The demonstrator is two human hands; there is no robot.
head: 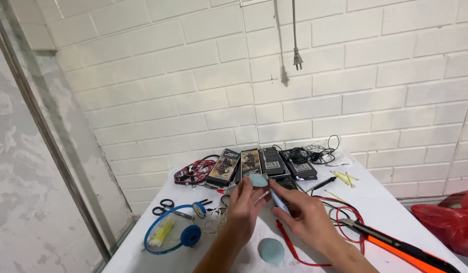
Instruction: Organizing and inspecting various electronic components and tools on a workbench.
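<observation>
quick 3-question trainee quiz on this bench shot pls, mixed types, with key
1. True or false: the left hand holds a pale blue disc.
2. The scissors lie: A) at the table's left edge, B) beside the red bag, C) under the plug.
3. What lies on the table just below both hands?

Key: 1 true. 2 A. 3 a second pale blue disc; the right hand is above it.

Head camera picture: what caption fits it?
Two hands, left holding a blue disc, right a small tool, over a cluttered white table.
</observation>
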